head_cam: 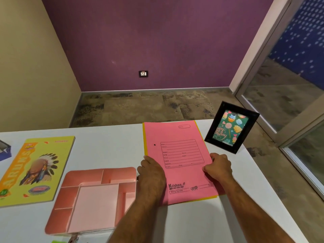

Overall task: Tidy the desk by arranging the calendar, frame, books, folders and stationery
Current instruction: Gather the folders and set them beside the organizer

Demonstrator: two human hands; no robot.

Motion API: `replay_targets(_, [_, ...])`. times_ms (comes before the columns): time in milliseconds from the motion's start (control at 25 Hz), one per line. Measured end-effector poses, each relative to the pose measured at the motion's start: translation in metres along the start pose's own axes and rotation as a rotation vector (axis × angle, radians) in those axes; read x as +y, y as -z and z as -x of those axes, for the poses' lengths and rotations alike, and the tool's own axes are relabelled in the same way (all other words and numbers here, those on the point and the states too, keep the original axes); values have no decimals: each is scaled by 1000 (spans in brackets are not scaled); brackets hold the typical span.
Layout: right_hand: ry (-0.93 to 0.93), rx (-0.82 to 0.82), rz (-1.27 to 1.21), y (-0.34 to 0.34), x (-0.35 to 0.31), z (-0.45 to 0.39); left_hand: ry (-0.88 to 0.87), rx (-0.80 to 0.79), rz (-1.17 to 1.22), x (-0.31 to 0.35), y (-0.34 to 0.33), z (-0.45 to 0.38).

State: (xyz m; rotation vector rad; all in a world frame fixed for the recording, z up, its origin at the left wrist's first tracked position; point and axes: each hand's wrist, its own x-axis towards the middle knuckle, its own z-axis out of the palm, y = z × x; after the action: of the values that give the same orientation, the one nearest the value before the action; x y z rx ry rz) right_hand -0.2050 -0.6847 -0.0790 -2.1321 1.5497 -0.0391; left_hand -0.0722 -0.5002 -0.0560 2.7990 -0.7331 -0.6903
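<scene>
Head view: pink folder (178, 155) lies flat on the white tabletop (108, 148), towards the far right corner, its top edge almost at the tabletop's far edge. A yellow folder (208, 198) sits under it, showing only as a thin strip along the left, right and near edges.

Left hand (152, 174) rests palm down on the pink folder's left edge, fingers curled at the border. Right hand (219, 168) grips the folder's right edge, fingers folded over the cover. Hands are apart, one on each side of the folder.

Black picture frame (231, 127) with a birthday print stands tilted at the far right corner of the tabletop, just beside the folder's right edge.

Pink desk organiser (94, 197) with several empty compartments sits near the front edge, just left of the left hand. Touching or not: cannot tell.

Yellow notebook (33, 169) with a feather-headdress cover lies flat towards the left edge, apart from the organiser. A blue object (5, 151) is cut off by the left side of the view.
</scene>
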Motion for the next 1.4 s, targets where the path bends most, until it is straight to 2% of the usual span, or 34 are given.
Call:
replay_targets(200, [6, -39, 32, -1, -1, 5, -39, 7, -90, 3, -1, 9])
replay_targets(320, [-7, 10, 21, 2, -1, 11, -87, -31, -107, 1, 2, 12])
replay_targets(440, [33, 97, 24, 3, -2, 24, -222, -50, -65, 2, 7, 17])
replay_targets(600, [160, 189, 31, 8, -16, 52, -421, 78, -37, -6, 16, 36])
replay_targets(840, [276, 191, 15, 9, -44, 103, -563, 258, 49, -46, 43, 71])
replay_targets(1080, [419, 211, 26, 7, -73, 160, -515, 449, 86, -97, 77, 103])
replay_targets(1240, [483, 199, 77, 1, -87, 199, -389, 461, 40, -147, 90, 117])
replay_targets(1400, [535, 191, 90, -10, -100, 240, -336, 501, 21, -205, 95, 139])
